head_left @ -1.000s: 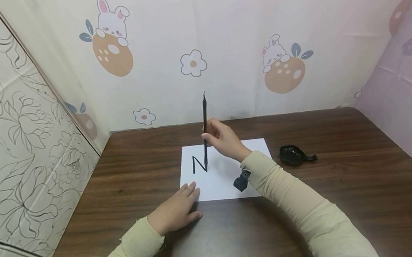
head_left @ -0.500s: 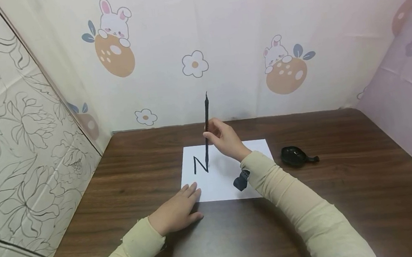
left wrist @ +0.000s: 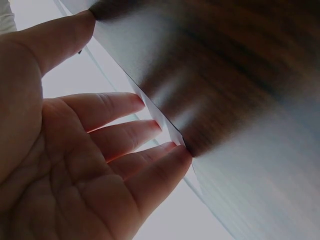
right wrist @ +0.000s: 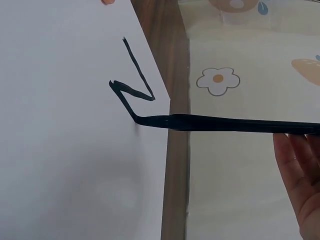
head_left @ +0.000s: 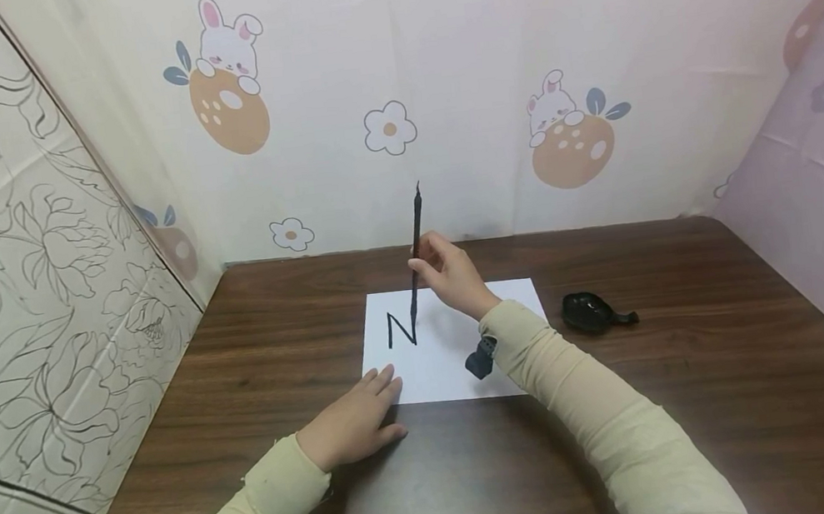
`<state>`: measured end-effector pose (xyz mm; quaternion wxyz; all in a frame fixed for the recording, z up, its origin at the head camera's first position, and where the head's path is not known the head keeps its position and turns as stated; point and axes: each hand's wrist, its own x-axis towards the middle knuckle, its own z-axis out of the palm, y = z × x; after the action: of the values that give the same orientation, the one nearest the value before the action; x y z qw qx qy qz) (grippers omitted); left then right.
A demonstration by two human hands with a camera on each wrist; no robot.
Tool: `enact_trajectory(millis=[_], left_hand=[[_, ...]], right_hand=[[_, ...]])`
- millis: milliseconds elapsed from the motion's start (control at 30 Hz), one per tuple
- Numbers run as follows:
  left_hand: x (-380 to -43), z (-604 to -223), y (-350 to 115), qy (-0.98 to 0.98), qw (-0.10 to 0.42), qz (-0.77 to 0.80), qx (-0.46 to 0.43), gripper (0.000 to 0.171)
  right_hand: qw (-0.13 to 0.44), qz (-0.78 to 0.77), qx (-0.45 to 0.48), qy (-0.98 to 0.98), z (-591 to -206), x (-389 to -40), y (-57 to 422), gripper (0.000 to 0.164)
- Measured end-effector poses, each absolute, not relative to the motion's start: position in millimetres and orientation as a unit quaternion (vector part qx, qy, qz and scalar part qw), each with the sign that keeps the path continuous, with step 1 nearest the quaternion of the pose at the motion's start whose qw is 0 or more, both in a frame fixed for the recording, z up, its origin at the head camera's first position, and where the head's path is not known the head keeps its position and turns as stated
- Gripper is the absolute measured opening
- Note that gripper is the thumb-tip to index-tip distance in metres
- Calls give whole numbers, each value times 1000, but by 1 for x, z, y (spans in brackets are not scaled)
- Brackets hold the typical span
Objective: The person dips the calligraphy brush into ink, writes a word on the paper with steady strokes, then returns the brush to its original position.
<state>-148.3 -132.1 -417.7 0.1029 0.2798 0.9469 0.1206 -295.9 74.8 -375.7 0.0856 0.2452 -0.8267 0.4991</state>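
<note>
My right hand (head_left: 451,274) pinches a slim black writing brush (head_left: 416,223) between thumb and fingers, the shaft near upright and leaning a little right at the top. In the right wrist view the brush (right wrist: 215,123) has its tip on the white paper (right wrist: 65,150), at the end of a black stroke. Black strokes form a letter N (head_left: 400,330) on the left part of the sheet. My left hand (head_left: 354,420) lies flat with fingers spread, fingertips on the paper's lower left corner. In the left wrist view that hand (left wrist: 75,160) shows its palm side and holds nothing.
A small black leaf-shaped dish (head_left: 588,312) with a short handle stands right of the paper on the brown wooden table (head_left: 276,330). A patterned cloth wall (head_left: 453,77) rises behind the table's back edge. A dark wrist camera (head_left: 480,359) hangs below the right cuff.
The brush tip has moved up from the N's lower right corner, drawing its right-hand stroke upward. The brush's top end has tilted rightward. The left hand has stayed in place.
</note>
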Motion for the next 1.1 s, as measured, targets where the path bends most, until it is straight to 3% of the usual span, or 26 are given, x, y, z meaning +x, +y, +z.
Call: enact_trajectory(millis=[1100], left_hand=[[-149,-419,-132,948,103,119,278,67]], right_hand=[[117,498,224,-829,-380,-306,74,20]])
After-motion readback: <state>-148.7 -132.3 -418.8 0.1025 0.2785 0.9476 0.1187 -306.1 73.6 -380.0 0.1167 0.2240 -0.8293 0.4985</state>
